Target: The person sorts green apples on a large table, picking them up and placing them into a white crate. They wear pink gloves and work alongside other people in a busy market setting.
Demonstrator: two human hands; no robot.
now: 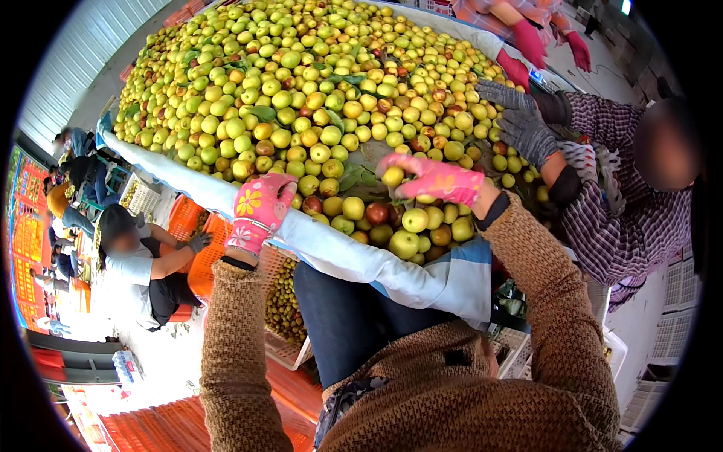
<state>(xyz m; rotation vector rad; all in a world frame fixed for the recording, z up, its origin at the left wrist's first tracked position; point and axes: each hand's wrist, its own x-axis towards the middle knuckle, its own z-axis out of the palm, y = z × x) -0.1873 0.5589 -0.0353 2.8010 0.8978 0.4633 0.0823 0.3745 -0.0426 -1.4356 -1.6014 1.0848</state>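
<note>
A big heap of yellow-green jujubes point(256, 90), some with red-brown patches, covers the sorting table, with loose leaves point(263, 113) among them. My right hand point(444, 181), in a pink flowered glove, is over the near part of the heap. Its thumb and fingers are closed round a yellow-green jujube point(393, 176). At the table's near left edge, my left hand point(260, 211) wears a matching glove. Its fingers are curled in above the pale blue cloth rim point(324, 239), and whatever they may hold is hidden.
On the right, a co-worker's grey-gloved hands point(520, 124) reach into the fruit. Another person's pink gloves point(531, 45) show at the far right. A crate of small jujubes point(285, 301) stands below my left hand. Orange crates point(207, 256) and a seated person point(143, 260) are to the left.
</note>
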